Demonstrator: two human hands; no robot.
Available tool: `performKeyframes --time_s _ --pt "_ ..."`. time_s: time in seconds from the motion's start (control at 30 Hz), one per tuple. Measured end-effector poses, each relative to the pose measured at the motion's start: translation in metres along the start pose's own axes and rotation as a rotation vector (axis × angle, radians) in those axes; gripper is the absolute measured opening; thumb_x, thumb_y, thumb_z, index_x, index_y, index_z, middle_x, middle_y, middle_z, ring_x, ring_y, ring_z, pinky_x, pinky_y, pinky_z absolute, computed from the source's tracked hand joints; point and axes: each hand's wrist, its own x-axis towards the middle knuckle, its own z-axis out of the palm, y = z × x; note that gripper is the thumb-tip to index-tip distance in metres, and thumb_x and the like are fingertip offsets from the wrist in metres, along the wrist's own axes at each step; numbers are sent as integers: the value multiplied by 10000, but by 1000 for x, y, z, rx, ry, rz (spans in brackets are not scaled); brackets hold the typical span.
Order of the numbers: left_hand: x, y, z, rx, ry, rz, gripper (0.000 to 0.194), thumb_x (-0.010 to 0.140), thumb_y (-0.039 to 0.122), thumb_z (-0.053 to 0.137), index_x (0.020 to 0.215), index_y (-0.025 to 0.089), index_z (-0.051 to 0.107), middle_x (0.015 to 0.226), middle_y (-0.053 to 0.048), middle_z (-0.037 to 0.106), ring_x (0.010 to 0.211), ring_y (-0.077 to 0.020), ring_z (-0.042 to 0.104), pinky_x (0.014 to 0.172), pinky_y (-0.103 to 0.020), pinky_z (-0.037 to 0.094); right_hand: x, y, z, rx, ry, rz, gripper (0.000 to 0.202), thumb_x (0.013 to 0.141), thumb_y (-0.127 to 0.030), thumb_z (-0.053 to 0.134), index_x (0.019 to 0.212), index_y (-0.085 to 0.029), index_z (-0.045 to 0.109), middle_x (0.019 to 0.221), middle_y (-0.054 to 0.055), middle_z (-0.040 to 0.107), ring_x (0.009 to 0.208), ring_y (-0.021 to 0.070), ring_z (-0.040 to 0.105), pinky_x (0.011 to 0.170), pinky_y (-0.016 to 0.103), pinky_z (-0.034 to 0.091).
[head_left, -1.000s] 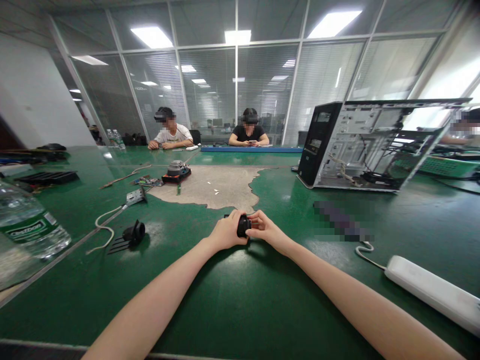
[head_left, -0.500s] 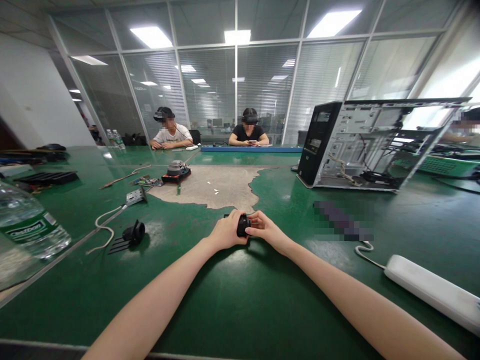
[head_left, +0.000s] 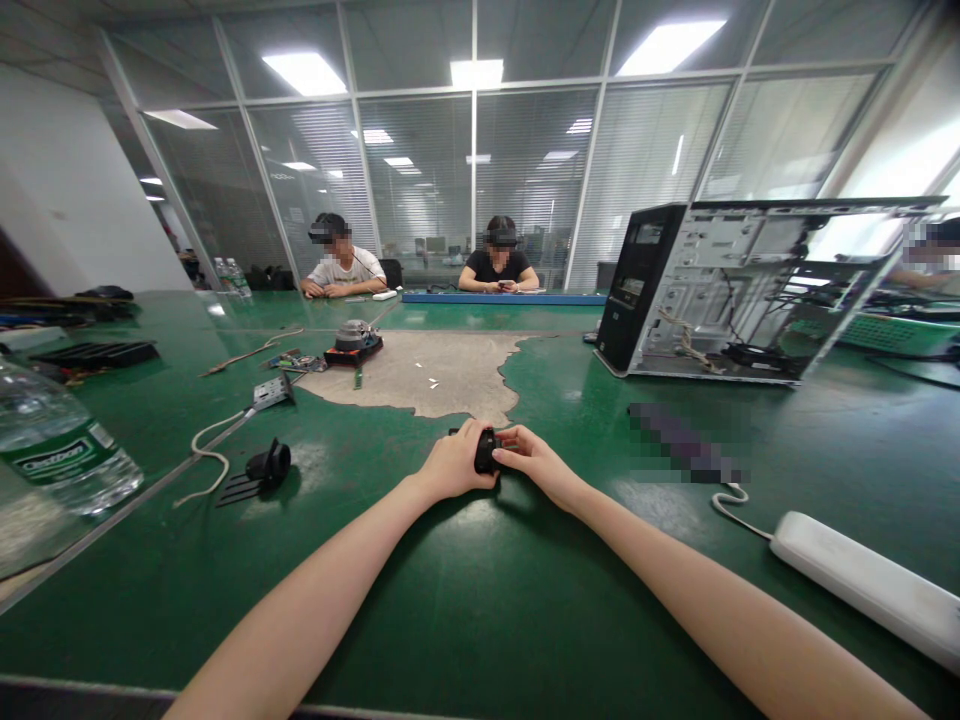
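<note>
A small black round part (head_left: pixel 485 452) is between my two hands, just above the green table (head_left: pixel 450 620). My left hand (head_left: pixel 456 462) wraps round its left side and top. With thumb and fingers, my right hand (head_left: pixel 525 452) grips its right side. Part of the black object is hidden behind my fingers. To the left, a similar black part with flat prongs (head_left: pixel 268 463) lies on the table. Near it is a metal bracket (head_left: pixel 271 392) with a pale cable.
An open computer case (head_left: pixel 705 290) stands at the right. A white power strip (head_left: pixel 862 580) lies at front right, a water bottle (head_left: pixel 64 445) stands at left. Farther back is a dark device on a red base (head_left: pixel 354 343). Two people sit across the table.
</note>
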Motion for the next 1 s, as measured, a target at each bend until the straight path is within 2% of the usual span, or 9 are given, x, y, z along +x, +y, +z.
performKeyframes --time_s 0.17,0.33,0.53,0.77,1.0 --pt "0 -2 0 12 -5 13 657 569 366 601 1133 220 296 1079 -49 456 879 -227 550 712 -317 445 -1 2 -3 56 -97 -58 382 568 -218 687 859 -219 439 849 -3 564 830 144 541 776 328 411" --pt "0 -1 0 0 16 20 631 587 395 582 1125 220 300 1062 -43 469 860 -221 556 703 -313 450 -2 -1 1 75 -31 -52 272 642 -294 627 831 -213 449 824 -9 564 775 126 546 758 318 415" --pt "0 1 -1 -7 14 14 609 600 389 575 1120 219 308 1063 -46 471 872 -220 552 719 -314 446 -1 -1 1 14 25 -2 298 637 -310 626 866 -195 474 856 13 556 810 140 540 778 329 411" --pt "0 3 -4 -2 -42 -30 654 573 349 609 1135 219 301 1091 -52 455 908 -231 541 739 -324 438 -3 -2 -2 51 -93 -64 377 571 -237 684 850 -221 431 865 -4 551 837 144 535 777 329 416" --pt "0 4 -3 -5 -12 -11 626 588 379 600 1123 221 315 1068 -47 467 891 -225 547 726 -320 443 -2 -2 2 69 -27 -45 290 632 -293 633 834 -216 439 836 -11 538 778 127 538 750 318 417"
